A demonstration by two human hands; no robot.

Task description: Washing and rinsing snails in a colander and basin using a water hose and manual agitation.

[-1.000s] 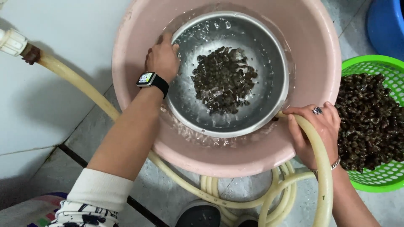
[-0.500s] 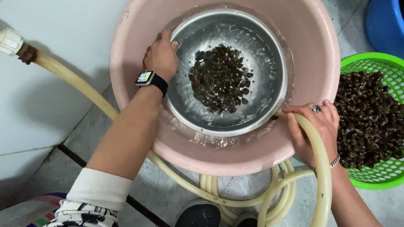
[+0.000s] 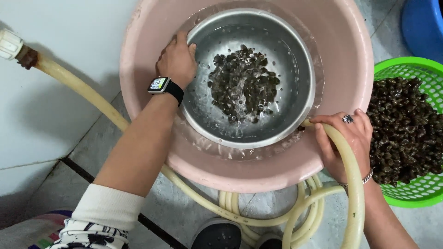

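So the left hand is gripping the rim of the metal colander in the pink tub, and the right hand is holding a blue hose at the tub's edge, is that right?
Not quite: the hose is pale yellow, not blue, as the head view shows. The rest stands: the left hand grips the rim of the metal colander in the pink tub, and the right hand holds the hose at the tub's edge.

Steel colander [image 3: 295, 55] of snails [image 3: 243, 84], submerged

Left hand [image 3: 177, 60] wearing a black-strapped smartwatch [image 3: 162, 86], white sleeve [image 3: 108, 207] pushed up over a black-and-white patterned cuff. Right hand [image 3: 344, 138] wearing a dark ring [image 3: 347, 119] and a silver bracelet [image 3: 367, 179].
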